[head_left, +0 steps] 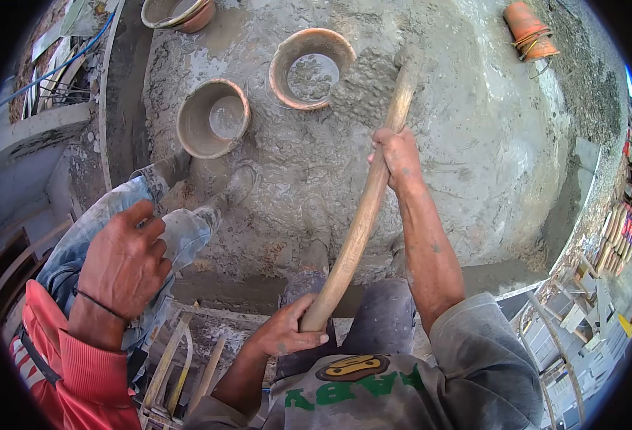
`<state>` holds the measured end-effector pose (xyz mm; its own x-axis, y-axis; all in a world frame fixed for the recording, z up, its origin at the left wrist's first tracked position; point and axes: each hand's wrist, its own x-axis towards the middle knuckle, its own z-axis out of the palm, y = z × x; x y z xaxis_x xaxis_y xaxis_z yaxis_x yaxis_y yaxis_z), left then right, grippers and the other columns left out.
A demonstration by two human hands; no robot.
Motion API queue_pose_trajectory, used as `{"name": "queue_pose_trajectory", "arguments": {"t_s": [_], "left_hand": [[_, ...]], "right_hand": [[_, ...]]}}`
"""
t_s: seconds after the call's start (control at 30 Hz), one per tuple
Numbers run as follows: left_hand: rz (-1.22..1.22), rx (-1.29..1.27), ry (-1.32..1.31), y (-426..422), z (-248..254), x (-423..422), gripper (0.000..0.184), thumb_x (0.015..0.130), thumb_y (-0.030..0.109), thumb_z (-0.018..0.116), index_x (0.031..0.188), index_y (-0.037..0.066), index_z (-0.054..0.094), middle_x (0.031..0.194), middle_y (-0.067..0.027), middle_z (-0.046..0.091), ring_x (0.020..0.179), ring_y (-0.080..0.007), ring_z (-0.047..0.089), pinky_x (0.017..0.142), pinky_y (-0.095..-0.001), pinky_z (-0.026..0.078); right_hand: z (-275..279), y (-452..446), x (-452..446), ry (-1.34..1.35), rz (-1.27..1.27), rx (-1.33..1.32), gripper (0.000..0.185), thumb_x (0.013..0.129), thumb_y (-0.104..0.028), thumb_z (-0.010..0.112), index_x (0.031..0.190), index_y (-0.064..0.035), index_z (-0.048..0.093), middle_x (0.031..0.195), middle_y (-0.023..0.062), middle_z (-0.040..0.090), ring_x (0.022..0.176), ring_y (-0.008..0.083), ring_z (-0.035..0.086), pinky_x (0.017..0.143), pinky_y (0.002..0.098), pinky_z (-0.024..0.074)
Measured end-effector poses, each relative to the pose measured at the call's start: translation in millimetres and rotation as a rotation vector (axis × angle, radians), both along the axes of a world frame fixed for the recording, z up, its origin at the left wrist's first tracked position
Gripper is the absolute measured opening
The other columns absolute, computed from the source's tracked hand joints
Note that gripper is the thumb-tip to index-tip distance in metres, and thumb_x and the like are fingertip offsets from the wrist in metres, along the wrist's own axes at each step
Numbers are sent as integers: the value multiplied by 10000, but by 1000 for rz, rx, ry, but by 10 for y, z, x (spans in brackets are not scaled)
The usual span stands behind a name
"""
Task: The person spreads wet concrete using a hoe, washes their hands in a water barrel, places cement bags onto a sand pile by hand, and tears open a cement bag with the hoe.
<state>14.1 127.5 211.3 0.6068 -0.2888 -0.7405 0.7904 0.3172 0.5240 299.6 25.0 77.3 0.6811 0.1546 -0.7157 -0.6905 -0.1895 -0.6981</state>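
Both of my hands are closed around a hoe (364, 215) with a long, slightly bent wooden handle. My left hand (287, 330) grips its lower end near my lap. Higher up the shaft is my right hand (398, 158), with the arm stretched forward. The hoe's head is caked in grey mortar, so its blade cannot be made out clearly. Beside it lies a lumpy heap of wet mortar (366, 87). Touching or nearly touching that heap, an orange-rimmed bucket (280, 68) holds some mortar. Another bucket (190, 122) leans to its lower left.
A co-worker's hand (122, 261) and red sleeve (97, 369) are close on my left, with their legs in the mortar. A third bucket (197, 18) stands at the top left. Stacked buckets (527, 29) lie at the upper right. Wet mortar (473, 143) covers the floor.
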Motion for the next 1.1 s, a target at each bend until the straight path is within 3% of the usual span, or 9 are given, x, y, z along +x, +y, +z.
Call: {"name": "queue_pose_trajectory", "arguments": {"t_s": [0.13, 0.23, 0.33, 0.43, 0.6, 0.77, 0.93, 1.03, 1.1], "left_hand": [[130, 449, 286, -159, -1063, -507, 317, 708, 40, 634, 1012, 54, 547, 790, -26, 583, 736, -123, 551, 675, -282, 450], [202, 879, 303, -233, -2236, -730, 270, 690, 13, 626, 953, 51, 579, 773, -44, 610, 722, -136, 585, 681, -284, 465], [407, 752, 229, -472, -2995, -958, 266, 694, 39, 664, 948, 40, 586, 784, -67, 629, 734, -158, 602, 689, -298, 472], [267, 686, 236, -750, -2813, -511, 271, 698, 85, 708, 943, 43, 598, 795, -74, 636, 732, -164, 603, 695, -300, 473], [58, 517, 23, -1413, -2469, 360, 286, 713, 147, 732, 949, 45, 606, 768, -42, 612, 739, -151, 595, 703, -299, 476], [269, -205, 234, -2125, -2629, 919, 201, 756, 131, 725, 799, 49, 546, 711, -12, 544, 636, -75, 527, 527, -247, 443], [252, -171, 506, -2817, -2255, 323, 223, 766, 130, 713, 733, 71, 501, 587, 12, 488, 443, -64, 456, 387, -238, 369], [224, -57, 506, -2921, -2166, 130, 222, 765, 119, 709, 728, 65, 497, 575, 13, 486, 431, -63, 449, 377, -232, 357], [148, 9, 496, -2939, -2021, 6, 222, 761, 115, 710, 729, 58, 497, 576, 11, 487, 436, -64, 451, 380, -229, 355]], "right_hand": [[-327, 579, -265, -192, 126, -102, 329, 729, -95, 555, 964, 29, 362, 656, 103, 492, 507, 187, 554, 463, 309, 466], [-803, 832, -400, -128, 353, -247, 385, 727, -116, 542, 1013, 50, 345, 831, 247, 565, 686, 301, 620, 635, 382, 490], [-958, 768, -354, -185, 337, -212, 401, 726, -120, 537, 1042, 41, 352, 855, 260, 573, 784, 360, 615, 705, 423, 477], [-826, 382, -133, -158, 246, -183, 405, 718, -129, 547, 1035, 50, 369, 848, 259, 576, 819, 357, 615, 725, 432, 470], [-1061, -524, 520, -261, 65, -322, 339, 688, -87, 574, 937, 87, 423, 723, 173, 570, 503, 230, 586, 498, 357, 492], [-2400, -1684, 942, 41, 146, -444, 341, 682, -71, 562, 947, 131, 492, 747, 179, 592, 526, 248, 601, 503, 373, 503], [-2803, -2081, 179, 55, 398, -584, 361, 672, -97, 551, 920, 165, 538, 832, 270, 615, 661, 319, 646, 589, 380, 514], [-2697, -2192, -259, 73, 231, -473, 117, 652, -31, 550, 698, 71, 518, 571, 112, 516, 442, 208, 528, 383, 334, 448], [-2388, -2349, -380, 220, 142, -392, 105, 651, -33, 549, 694, 58, 519, 562, 100, 505, 427, 205, 513, 375, 340, 438]]}}
